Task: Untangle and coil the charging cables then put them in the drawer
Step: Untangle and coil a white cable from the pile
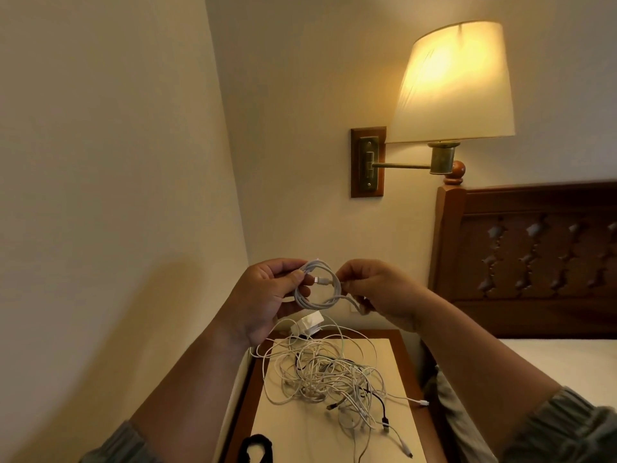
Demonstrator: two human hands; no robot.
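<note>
Head view showed the nightstand (380,349) below, its far half covered by a tangled heap of cables (330,375), still unsorted. Above it, one white coil (319,285) was nearly wound. The left hand (267,295) pinched the coil's left side, thumb over the loops; the right hand (377,292) gripped its loose tail, which probably needed tucking next.

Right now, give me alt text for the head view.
Both hands hold a small white cable coil above a nightstand: left hand grips the loop, right hand pinches its loose end. Below lies a tangled pile of cables; a lit wall lamp glows behind.
</note>
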